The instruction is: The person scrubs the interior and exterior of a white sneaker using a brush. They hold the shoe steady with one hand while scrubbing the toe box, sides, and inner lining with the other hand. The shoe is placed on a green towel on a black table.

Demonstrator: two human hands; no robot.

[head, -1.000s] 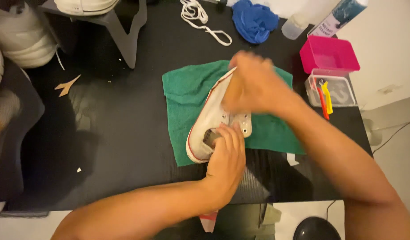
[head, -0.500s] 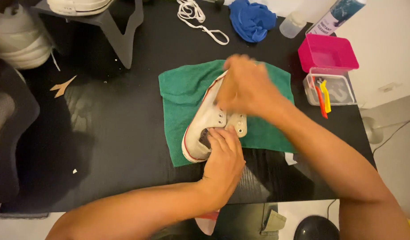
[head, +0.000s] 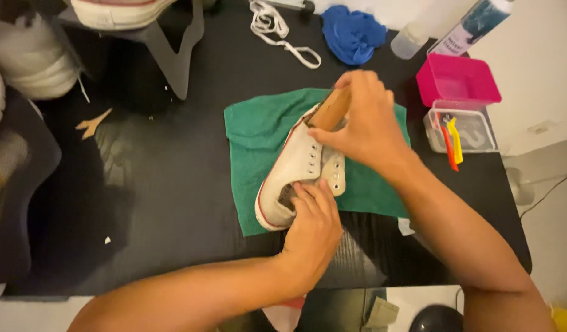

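White sneaker point(head: 295, 178) lies on a green cloth point(head: 259, 129) spread near the middle of the black surface point(head: 173, 184), its heel toward the near edge and its toe pointing toward the far right corner. The left hand point(head: 311, 230) presses down at the heel end, fingers curled into the shoe's opening — closed around the rim, holding it steady. The right hand point(head: 363, 126) is closed around a wooden-backed brush point(head: 329, 109), which rests against the toe end of the sneaker; the bristles themselves are hidden under the hand and the wood.

Beyond the cloth, toward the far edge, a loose white shoelace point(head: 277, 31) lies beside a crumpled blue cloth point(head: 352, 34). At the far right corner stand a small clear bottle point(head: 409, 42) and a taller spray bottle point(head: 471, 26), with a pink container point(head: 458, 80) just in front of them. Touching the pink one on its near side is a clear plastic box point(head: 474, 132) with red and yellow tools point(head: 450, 138) lying in it. Toward the far left corner another pale shoe point(head: 114, 11) sits on a grey stand point(head: 173, 55), and more white shoes point(head: 34, 58) lie along the left edge.
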